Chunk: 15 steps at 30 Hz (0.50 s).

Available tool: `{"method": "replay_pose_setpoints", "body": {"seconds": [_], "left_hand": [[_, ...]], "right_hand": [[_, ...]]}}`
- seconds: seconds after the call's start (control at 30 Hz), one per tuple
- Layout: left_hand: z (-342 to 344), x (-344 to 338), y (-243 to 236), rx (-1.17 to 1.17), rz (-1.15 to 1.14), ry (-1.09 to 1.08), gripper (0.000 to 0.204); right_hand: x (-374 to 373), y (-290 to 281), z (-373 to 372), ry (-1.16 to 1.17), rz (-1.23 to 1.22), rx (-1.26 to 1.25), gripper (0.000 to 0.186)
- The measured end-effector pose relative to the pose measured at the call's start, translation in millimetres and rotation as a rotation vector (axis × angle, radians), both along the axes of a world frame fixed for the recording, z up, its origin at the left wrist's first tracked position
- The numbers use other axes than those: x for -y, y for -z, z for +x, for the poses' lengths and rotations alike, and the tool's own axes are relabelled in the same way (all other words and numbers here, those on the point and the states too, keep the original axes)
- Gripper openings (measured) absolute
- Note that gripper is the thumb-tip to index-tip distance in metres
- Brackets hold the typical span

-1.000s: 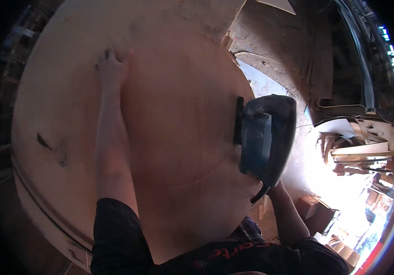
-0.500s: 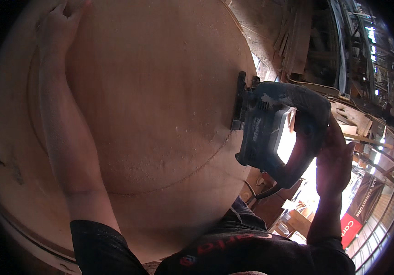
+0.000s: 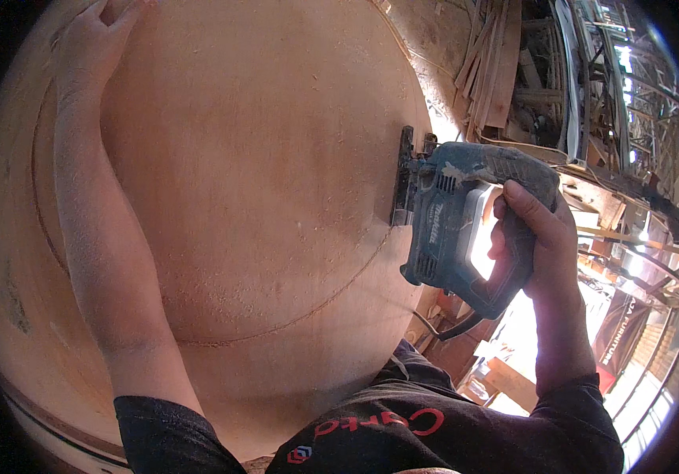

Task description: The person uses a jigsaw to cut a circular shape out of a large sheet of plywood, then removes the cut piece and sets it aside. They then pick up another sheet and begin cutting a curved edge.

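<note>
Plywood (image 3: pixel 260 182) fills most of what I see, a big sheet lying flat under me, dusted with sawdust and marked with a curved line that sweeps from the left edge, round the near side, and up toward the right. My jigsaw (image 3: pixel 454 225) sits at the sheet's right edge, its dark base plate pressed against the wood right where that curved line ends. The saw body is blue-green, scuffed and dusty, and hangs out past the edge of the sheet. A black cord drops from its near end toward my body.

My right hand (image 3: pixel 533 241) is wrapped around the saw's handle, fingers curled tight over the top of the grip, thumb side hidden behind it. My right forearm comes up from the near right, sleeve black at the elbow.

My left hand (image 3: pixel 98 39) lies far out at the far left of the sheet, palm down, fingers spread and flat on the wood, holding nothing. The left forearm stretches across the sheet from near to far, powdered with sawdust, well apart from the saw.

Beyond the sheet's far right edge there are stacked boards (image 3: pixel 497 63) and offcuts, and farther right a bright, cluttered workshop yard. My black shirt with red print shows at the near edge.
</note>
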State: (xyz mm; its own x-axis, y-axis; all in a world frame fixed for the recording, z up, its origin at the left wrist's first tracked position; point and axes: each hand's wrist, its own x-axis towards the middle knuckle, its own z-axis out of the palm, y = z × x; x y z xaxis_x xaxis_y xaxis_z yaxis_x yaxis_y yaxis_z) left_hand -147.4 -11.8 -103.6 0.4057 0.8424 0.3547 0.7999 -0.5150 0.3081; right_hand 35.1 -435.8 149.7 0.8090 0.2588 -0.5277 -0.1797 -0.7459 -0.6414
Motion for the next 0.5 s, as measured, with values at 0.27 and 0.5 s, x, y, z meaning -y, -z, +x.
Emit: {"method": "replay_pose_setpoints", "body": {"seconds": [0.27, 0.5], "left_hand": [[-1, 9, -10, -0.059, 0.007, -0.028, 0.091], [-10, 4, -12, -0.098, 0.056, -0.025, 0.090]], "right_hand": [[0, 3, -3, 0.011, 0.029, 0.057, 0.026], [1, 1, -1, 0.029, 0.039, 0.002, 0.035]]}}
